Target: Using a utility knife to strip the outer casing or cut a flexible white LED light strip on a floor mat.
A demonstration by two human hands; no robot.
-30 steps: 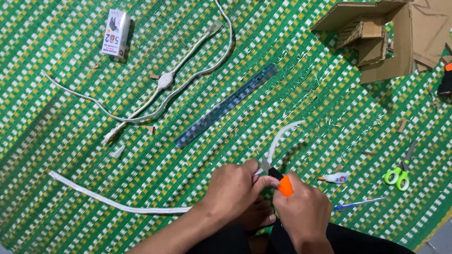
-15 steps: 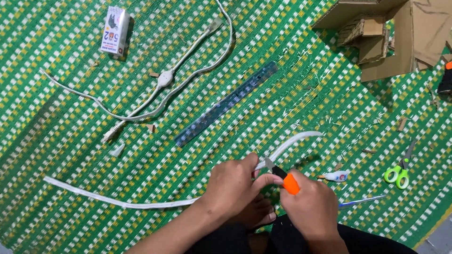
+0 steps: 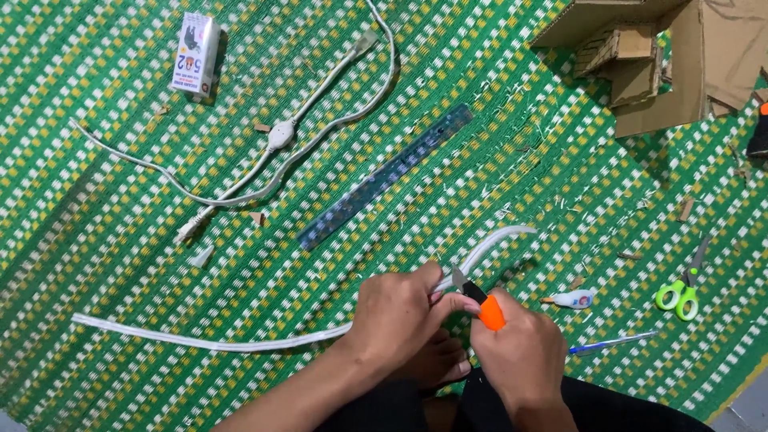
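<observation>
My left hand (image 3: 398, 314) pinches a long white flat strip (image 3: 200, 342) that runs from the left across the green woven mat (image 3: 120, 240) and curves up to the right past the hand. My right hand (image 3: 520, 356) grips an orange-handled utility knife (image 3: 480, 302), its blade tip touching the strip just right of my left fingers.
A clear blue ruler (image 3: 384, 178) lies diagonally above the hands. A white cable with a switch (image 3: 276, 138) and a small white box (image 3: 195, 53) lie upper left. Cardboard pieces (image 3: 664, 56) sit upper right; green scissors (image 3: 682, 290), a small glue tube (image 3: 572, 299) and a pen (image 3: 612, 343) lie at right.
Both hands have shifted slightly right and down. The strip's free end has swung from pointing up to curving right, and the knife blade stays against the strip.
</observation>
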